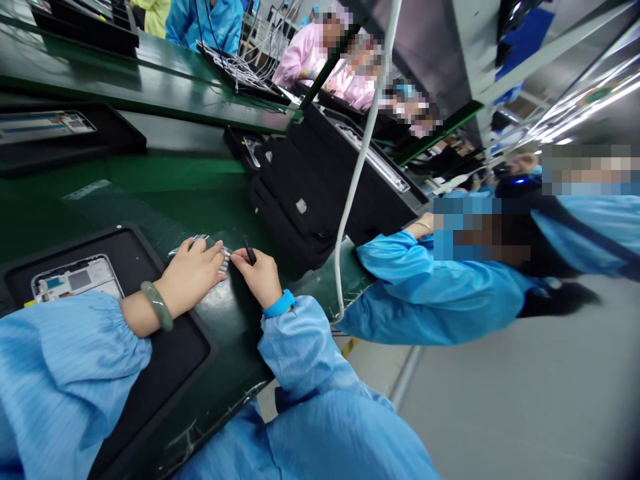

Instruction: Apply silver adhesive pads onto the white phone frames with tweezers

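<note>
My left hand (pixel 193 272), with a pale green bangle (pixel 157 305) on the wrist, pinches a small transparent film piece (pixel 200 241) with a shiny metal-edged end against the green belt. My right hand (pixel 257 277), wearing a blue wrist strap (pixel 279 304), holds a slim black pen-like tool (pixel 250 251) upright between its fingers. The fingertips of both hands nearly meet over the film. Just left of my left hand, a phone frame (pixel 77 279) with exposed inner parts lies in a black tray (pixel 125 235).
A green conveyor belt (pixel 150 197) runs past with more black trays. A black padded case (pixel 295 193) stands beyond my right hand, and a white cable (pixel 364 157) hangs down beside it. A co-worker's blue sleeve (pixel 425 287) reaches in at the right. People in pink (pixel 310 57) work farther along.
</note>
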`<state>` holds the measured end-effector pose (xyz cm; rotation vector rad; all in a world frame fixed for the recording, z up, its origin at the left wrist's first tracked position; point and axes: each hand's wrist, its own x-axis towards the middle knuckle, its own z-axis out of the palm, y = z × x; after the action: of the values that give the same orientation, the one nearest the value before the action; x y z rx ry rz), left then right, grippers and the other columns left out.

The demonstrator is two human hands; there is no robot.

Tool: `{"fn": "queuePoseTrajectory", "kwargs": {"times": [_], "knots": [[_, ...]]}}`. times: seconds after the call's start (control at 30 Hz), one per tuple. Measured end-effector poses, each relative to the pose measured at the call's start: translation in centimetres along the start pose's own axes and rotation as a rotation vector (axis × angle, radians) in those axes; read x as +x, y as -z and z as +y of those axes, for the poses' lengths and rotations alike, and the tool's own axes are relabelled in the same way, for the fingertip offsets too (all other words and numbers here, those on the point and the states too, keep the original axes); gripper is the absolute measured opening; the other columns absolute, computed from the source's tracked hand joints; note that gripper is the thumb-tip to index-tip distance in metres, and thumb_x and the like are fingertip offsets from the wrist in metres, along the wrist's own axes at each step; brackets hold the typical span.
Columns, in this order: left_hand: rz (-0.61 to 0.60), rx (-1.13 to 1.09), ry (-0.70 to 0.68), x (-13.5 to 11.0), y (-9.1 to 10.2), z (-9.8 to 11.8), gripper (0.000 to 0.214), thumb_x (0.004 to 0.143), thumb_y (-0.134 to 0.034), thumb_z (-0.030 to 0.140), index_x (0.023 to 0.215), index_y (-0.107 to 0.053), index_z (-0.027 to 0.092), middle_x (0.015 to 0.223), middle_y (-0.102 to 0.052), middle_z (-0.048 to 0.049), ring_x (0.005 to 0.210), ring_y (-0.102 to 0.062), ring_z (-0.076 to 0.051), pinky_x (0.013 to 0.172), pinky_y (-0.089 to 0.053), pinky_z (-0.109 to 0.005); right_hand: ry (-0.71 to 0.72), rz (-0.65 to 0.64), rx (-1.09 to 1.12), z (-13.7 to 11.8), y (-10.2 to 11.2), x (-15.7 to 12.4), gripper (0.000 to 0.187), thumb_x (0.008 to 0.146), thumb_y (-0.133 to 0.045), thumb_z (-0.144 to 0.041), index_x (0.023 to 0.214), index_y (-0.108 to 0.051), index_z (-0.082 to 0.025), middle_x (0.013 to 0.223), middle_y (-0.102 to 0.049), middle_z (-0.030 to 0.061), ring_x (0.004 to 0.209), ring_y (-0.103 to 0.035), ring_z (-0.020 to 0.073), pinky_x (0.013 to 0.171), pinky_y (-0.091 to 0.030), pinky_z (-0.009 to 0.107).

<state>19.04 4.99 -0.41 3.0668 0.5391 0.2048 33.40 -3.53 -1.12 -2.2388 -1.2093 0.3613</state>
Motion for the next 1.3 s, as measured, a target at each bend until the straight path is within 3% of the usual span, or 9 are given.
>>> {"fn": "queuePoseTrajectory", "kwargs": {"times": [0.33, 0.6, 0.97, 1.17, 1.3], "knots": [[-0.005, -0.018, 0.018, 0.1, 0.0, 0.0, 0.039, 0.090, -0.054, 0.037, 0.119, -0.061, 0.012, 0.141, -0.052, -0.0119, 0.112, -0.053, -0.032, 0.091, -0.043, -0.046, 0.029, 0.026, -0.066, -0.9, -0.7, -1.3, 0.016, 0.087, -0.059, -0.024, 0.093, -0.073, -0.018, 0.092, -0.070, 0.0093, 0.086, -0.065, 0.0222, 0.079, -0.047, 0.032], [-0.009, -0.028, 0.028, 0.0, 0.0, 0.1, 0.041, 0.091, -0.053, 0.037, 0.121, -0.059, 0.010, 0.142, -0.051, -0.0119, 0.113, -0.053, -0.032, 0.096, -0.041, -0.046, -0.009, -0.028, 0.122, 0.3, -0.3, -0.4, 0.012, 0.083, -0.064, -0.028, 0.083, -0.072, -0.019, 0.076, -0.073, 0.0009, 0.073, -0.068, 0.0163, 0.067, -0.051, 0.024], [-0.005, -0.047, 0.034, 0.1, -0.4, -0.1, 0.043, 0.091, -0.053, 0.037, 0.125, -0.057, 0.011, 0.142, -0.050, -0.0127, 0.113, -0.054, -0.032, 0.096, -0.040, -0.047, 0.015, 0.011, 0.010, -0.7, -0.5, -1.2, 0.018, 0.084, -0.061, -0.024, 0.095, -0.073, -0.016, 0.096, -0.072, 0.0106, 0.092, -0.066, 0.0240, 0.084, -0.047, 0.035], [0.002, -0.052, 0.035, 0.0, -0.3, -0.1, 0.042, 0.091, -0.052, 0.037, 0.124, -0.058, 0.012, 0.141, -0.052, -0.0136, 0.113, -0.054, -0.032, 0.097, -0.039, -0.047, 0.017, -0.050, 0.056, -0.1, -0.1, -0.9, 0.011, 0.084, -0.063, -0.027, 0.085, -0.071, -0.019, 0.078, -0.072, 0.0005, 0.073, -0.067, 0.0152, 0.068, -0.049, 0.024], [0.004, -0.055, 0.032, 0.0, -0.4, -0.1, 0.042, 0.091, -0.051, 0.038, 0.125, -0.057, 0.014, 0.141, -0.052, -0.0127, 0.114, -0.054, -0.032, 0.097, -0.039, -0.046, 0.029, -0.019, 0.020, 0.0, 0.0, -1.3, 0.013, 0.086, -0.061, -0.027, 0.089, -0.071, -0.019, 0.083, -0.071, 0.0018, 0.078, -0.067, 0.0159, 0.074, -0.048, 0.025]]}}
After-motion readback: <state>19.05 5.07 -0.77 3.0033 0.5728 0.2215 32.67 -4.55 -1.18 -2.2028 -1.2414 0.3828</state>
